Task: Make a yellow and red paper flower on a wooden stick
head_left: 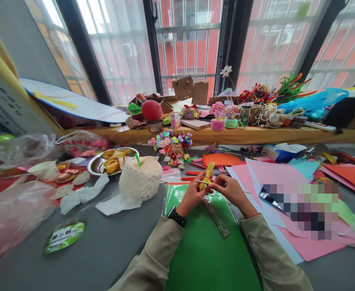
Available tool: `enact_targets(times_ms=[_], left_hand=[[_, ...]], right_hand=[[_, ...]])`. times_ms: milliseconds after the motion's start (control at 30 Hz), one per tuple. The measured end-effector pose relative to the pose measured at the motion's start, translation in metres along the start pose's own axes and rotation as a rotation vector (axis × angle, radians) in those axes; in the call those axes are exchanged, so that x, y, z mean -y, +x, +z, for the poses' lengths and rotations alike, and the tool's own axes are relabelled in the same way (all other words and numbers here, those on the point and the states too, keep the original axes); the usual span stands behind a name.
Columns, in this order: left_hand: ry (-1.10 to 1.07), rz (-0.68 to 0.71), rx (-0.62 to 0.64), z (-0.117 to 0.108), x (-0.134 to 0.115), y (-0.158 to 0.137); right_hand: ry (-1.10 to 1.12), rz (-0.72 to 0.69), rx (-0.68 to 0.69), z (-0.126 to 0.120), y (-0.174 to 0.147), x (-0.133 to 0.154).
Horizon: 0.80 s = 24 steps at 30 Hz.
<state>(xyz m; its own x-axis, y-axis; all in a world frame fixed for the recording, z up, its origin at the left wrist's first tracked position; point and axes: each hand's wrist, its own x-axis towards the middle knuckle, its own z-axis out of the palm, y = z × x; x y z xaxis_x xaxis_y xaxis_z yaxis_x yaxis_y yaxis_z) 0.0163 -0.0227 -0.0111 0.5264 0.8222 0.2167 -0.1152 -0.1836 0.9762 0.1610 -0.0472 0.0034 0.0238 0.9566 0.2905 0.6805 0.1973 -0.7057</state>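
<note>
My left hand (192,195) is closed around a yellow folded strip (208,171), which looks like paper and stands up above the fingers. A thin wooden stick (247,192) crosses it and passes through both hands. With its fingertips, my right hand (231,190) pinches at the stick beside the strip; exactly what lies between those fingers is partly hidden. Under the hands, a patterned ruler (216,218) rests on a green sheet (208,258). Scissor handles (215,192) show just below the fingers, and their blades are hidden.
Left of the sheet stands a white coconut (141,178) in foam netting, with a metal bowl (91,166) of peels behind it. Pink paper (305,246) and a phone (270,197) lie to the right. Yarn flowers (173,145) and a crowded ledge (119,135) are at the back.
</note>
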Motion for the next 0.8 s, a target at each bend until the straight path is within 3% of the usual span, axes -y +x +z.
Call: enact_targets(times_ms=[167,533,800], left_hand=[[0.057,0.023,-0.011,-0.0008,-0.0001,0.0002],[0.076,0.034,-0.013,-0.0027,0.0023,0.0030],[0.041,0.029,0.009,-0.0015,0.0012,0.0029]], right_hand=[[-0.016,-0.039,0.100,-0.0008,0.0002,0.0008],[-0.089,-0.148,-0.020,0.0018,-0.0005,-0.0025],[-0.069,-0.129,-0.019,0.0032,-0.0014,-0.0015]])
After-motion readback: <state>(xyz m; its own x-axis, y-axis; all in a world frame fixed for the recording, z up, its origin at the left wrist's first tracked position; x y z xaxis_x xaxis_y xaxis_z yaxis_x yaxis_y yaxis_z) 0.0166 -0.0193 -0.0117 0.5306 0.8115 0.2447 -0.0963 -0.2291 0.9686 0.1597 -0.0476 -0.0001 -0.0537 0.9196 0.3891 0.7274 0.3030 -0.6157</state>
